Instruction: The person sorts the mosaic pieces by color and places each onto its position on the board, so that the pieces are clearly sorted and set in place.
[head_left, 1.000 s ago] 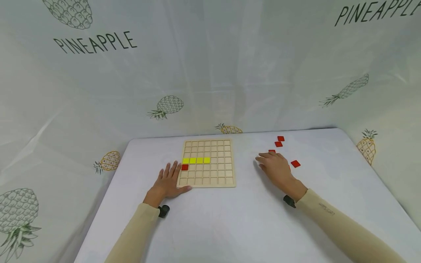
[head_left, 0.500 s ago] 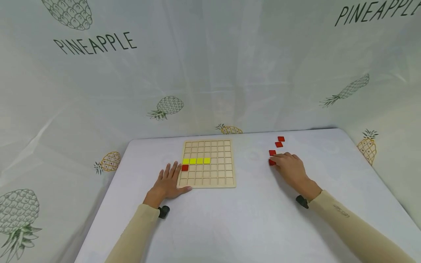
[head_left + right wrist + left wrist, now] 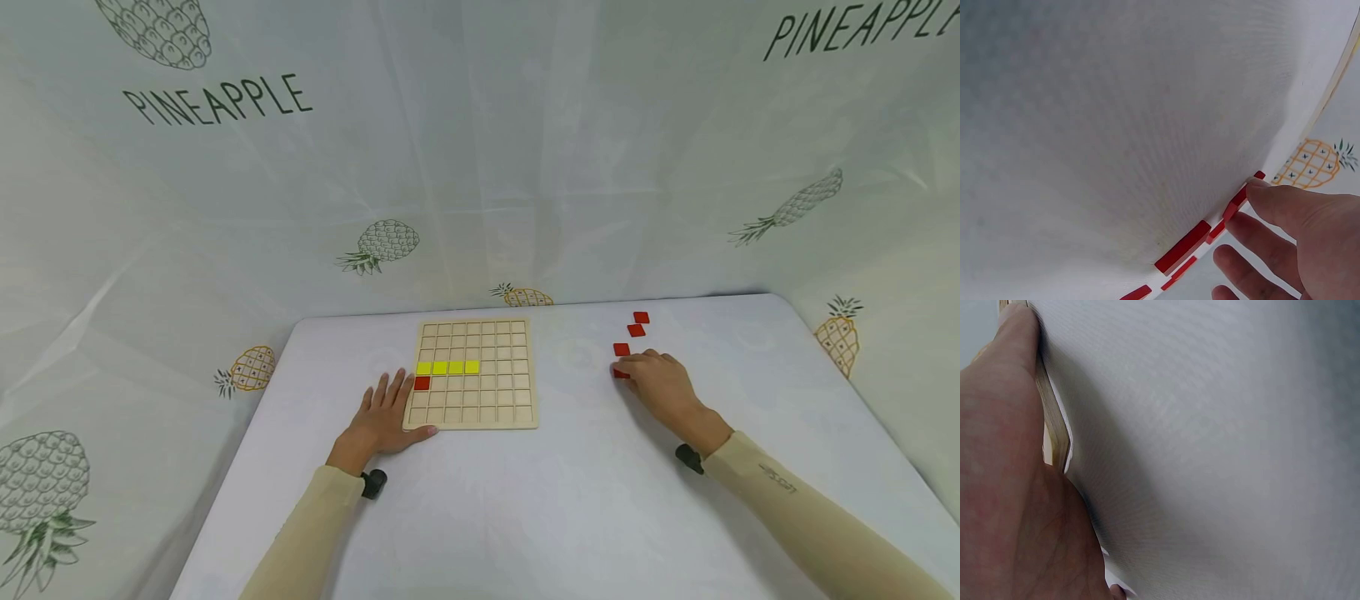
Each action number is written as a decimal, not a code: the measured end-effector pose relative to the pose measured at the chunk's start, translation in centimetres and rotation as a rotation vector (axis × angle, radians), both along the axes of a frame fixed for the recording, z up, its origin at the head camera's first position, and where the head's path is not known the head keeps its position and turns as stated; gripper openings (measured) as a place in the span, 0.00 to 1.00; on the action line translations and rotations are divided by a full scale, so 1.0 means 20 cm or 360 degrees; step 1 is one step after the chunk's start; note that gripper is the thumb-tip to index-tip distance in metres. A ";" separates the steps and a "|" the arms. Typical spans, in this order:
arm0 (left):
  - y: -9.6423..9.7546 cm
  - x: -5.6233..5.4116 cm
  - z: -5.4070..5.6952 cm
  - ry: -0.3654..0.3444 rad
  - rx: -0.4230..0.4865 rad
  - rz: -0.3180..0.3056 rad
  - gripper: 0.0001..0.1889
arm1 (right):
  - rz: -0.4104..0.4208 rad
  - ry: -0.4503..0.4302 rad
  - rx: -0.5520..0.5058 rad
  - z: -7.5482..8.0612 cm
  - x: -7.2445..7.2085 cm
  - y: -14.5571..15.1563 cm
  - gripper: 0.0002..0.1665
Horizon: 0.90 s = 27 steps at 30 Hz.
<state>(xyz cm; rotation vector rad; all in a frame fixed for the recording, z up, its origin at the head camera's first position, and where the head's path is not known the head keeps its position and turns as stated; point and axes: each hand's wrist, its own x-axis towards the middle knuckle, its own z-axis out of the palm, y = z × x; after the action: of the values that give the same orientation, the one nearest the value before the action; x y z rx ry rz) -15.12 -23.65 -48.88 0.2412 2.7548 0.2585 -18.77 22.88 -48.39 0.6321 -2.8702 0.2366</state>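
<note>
My left hand [image 3: 377, 423] lies flat with fingers spread at the near left corner of a pale wooden grid board [image 3: 487, 397], its thumb along the front edge. On the board, a row of several yellow square tiles [image 3: 456, 367] starts at the left side. Just below the row's left end sits one red tile [image 3: 422, 383]. Right of the board, my right hand [image 3: 663, 390] pinches a red square tile [image 3: 1235, 204] between thumb and forefinger, low at the table. Another loose red tile [image 3: 622, 349] lies just beyond those fingertips.
Two more red tiles [image 3: 637, 331] lie farther back on the white table [image 3: 525, 517]. In the right wrist view a red tile [image 3: 1183, 249] lies close by the hand. A pineapple-print sheet [image 3: 480, 167] hangs behind the table.
My right hand has moved right and slightly nearer, and now pinches a red tile, which has shifted slightly nearer since half a second ago. The left hand and board have stayed put.
</note>
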 end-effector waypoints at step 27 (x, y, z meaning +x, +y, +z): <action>0.00 0.00 -0.01 -0.0005 -0.0049 0.0008 0.58 | 0.0075 0.0061 0.0120 -0.01 0.00 -0.01 0.15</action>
<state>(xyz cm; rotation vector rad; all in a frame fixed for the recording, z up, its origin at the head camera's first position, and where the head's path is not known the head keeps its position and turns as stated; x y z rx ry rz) -15.20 -23.59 -49.01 0.2256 2.7546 0.2172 -18.81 22.67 -48.56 0.7110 -2.8414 0.1218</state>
